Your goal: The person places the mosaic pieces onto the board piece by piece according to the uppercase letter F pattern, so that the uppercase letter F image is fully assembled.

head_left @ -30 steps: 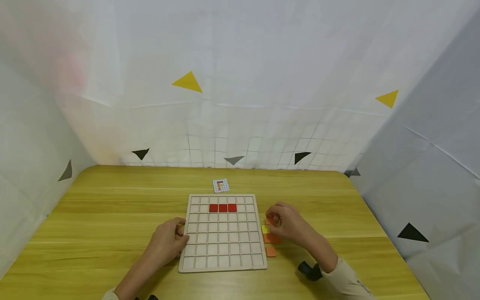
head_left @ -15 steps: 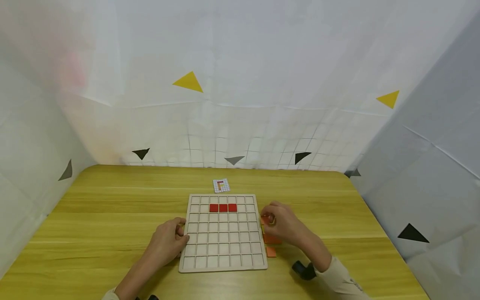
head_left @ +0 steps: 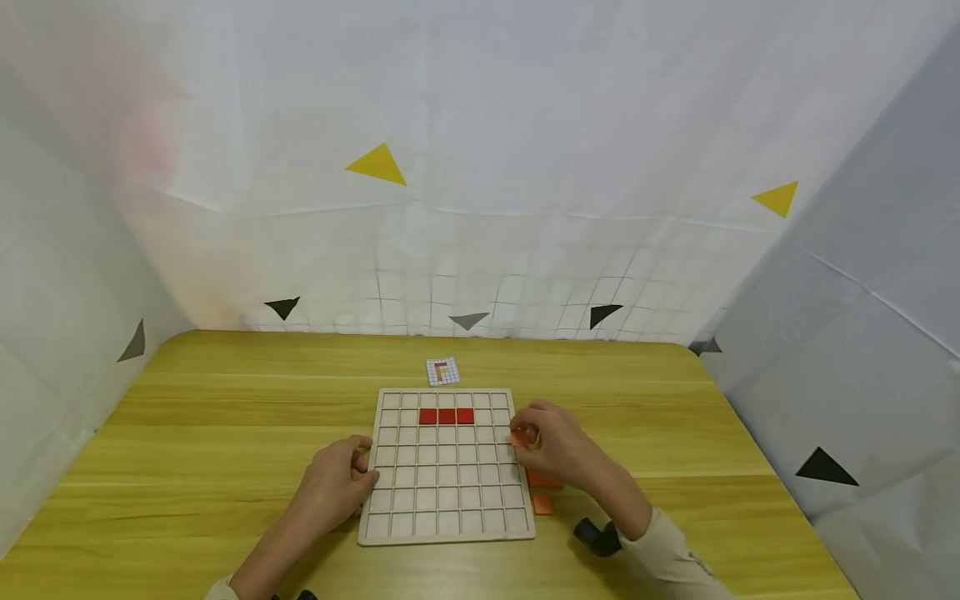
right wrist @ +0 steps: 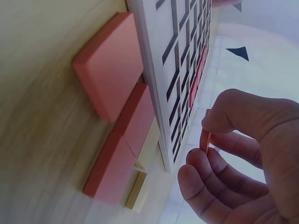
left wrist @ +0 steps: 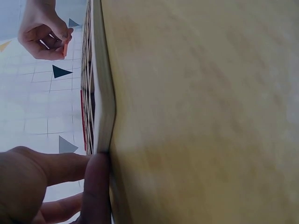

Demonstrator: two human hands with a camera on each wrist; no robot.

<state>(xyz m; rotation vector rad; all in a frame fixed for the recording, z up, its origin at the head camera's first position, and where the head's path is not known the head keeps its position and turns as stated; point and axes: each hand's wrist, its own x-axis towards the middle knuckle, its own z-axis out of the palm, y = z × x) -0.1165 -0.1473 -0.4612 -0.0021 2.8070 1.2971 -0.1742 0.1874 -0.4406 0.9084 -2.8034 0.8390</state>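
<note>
Your right hand [head_left: 558, 442] pinched an orange tile [right wrist: 205, 133] between the thumb and the bent fingers. That tile sat at the fingertips, roughly level, over the edge of the board [head_left: 447, 475] nearest that hand; from your left wrist it showed raised clear of the surface. Your left hand [head_left: 330, 479] touched the opposite edge, thumb and forefinger a little spread and resting against its side.

The board lay flat between your hands, divided into square cells. Three red tiles [head_left: 446, 416] filled neighbouring cells in its second row from the far side, farther from you than either hand and between the two. Just past the board, beyond both hands, lay a small card [head_left: 442, 372] printed with a grid and a coloured figure.

On the table [head_left: 225, 408], close under your right hand and beside the board, lay more tiles. An orange pair [head_left: 543, 477] touched side by side just nearer to you than the fingers, and a single orange square [head_left: 543, 505] lay nearer still. Yellow tiles [right wrist: 136, 192] showed from your right wrist, next to the pair; from the head, the hand largely hid them. A black device [head_left: 596, 537] hung by your right wrist, near the pale sleeve [head_left: 663, 550].
</note>
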